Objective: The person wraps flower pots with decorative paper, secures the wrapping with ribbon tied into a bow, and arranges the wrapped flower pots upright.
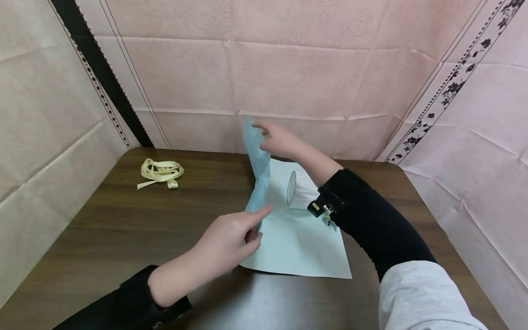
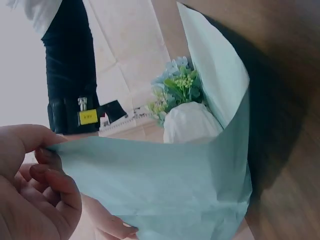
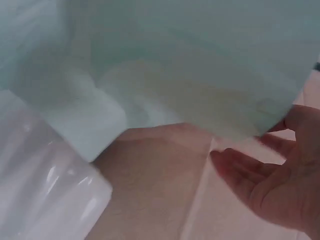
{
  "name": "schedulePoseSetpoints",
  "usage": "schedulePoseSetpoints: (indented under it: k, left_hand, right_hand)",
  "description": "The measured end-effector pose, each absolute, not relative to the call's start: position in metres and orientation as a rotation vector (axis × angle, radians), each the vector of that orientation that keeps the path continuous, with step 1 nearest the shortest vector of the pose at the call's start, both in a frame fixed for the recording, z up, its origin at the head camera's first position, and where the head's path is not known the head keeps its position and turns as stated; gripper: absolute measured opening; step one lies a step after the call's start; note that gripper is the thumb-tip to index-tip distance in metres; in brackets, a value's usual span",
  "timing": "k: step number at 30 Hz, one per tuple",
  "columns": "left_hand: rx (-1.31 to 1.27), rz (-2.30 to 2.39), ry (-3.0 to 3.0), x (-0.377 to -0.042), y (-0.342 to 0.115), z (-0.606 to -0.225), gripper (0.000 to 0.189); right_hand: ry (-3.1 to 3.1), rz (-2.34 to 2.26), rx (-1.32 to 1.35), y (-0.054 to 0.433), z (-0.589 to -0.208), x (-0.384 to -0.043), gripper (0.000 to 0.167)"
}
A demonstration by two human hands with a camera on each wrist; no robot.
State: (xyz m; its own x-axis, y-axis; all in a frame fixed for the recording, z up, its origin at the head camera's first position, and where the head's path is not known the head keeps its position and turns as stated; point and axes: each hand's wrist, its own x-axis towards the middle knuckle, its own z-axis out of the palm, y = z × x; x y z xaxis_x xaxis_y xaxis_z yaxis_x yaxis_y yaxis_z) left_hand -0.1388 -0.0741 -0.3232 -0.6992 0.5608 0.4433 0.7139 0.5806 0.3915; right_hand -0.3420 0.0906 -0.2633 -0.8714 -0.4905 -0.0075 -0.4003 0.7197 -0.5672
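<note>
A pale blue-green sheet of wrapping paper (image 1: 305, 247) lies on the table, its left side lifted and folded upright. My left hand (image 1: 231, 236) pinches the near part of that raised edge between thumb and forefinger. At the far end my right hand (image 1: 282, 140) holds the raised edge by its upper corner; the same hand (image 3: 280, 175) has the paper's corner at its fingers. On the sheet lies a small bouquet in a white wrap (image 1: 304, 189), partly under my right forearm. Its blue flowers and green leaves (image 2: 180, 82) show in the left wrist view.
A loosely coiled cream ribbon (image 1: 162, 172) lies at the far left of the brown wooden table (image 1: 165, 229). Pale patterned cloth (image 1: 288, 78) hangs behind and at both sides of the table.
</note>
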Motion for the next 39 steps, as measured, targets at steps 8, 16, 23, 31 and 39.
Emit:
schedulePoseSetpoints:
  k: [8, 16, 23, 31, 39]
  left_hand:
    - [-1.247, -0.495, -2.386, -0.134, -0.06, -0.332, 0.067]
    - [-1.219, -0.241, -2.156, -0.139, -0.062, -0.357, 0.072]
    - [-1.299, -0.139, -2.053, -0.137, -0.056, -0.364, 0.055]
    - [-1.385, -0.05, -2.002, -0.135, -0.045, -0.366, 0.036]
    - [-1.457, 0.089, -1.874, -0.142, -0.03, -0.366, 0.023]
  right_hand:
    - [2.798, -0.95, -0.568, 0.114, -0.267, -0.355, 0.054]
    - [2.768, -1.295, -0.326, 0.143, -0.277, -0.362, 0.033]
    - [2.709, -1.513, -0.149, 0.167, -0.288, -0.367, 0.026]
    - [2.624, -1.543, -0.043, 0.192, -0.303, -0.372, 0.03]
    - [2.677, -1.412, 0.057, 0.217, -0.314, -0.373, 0.028]
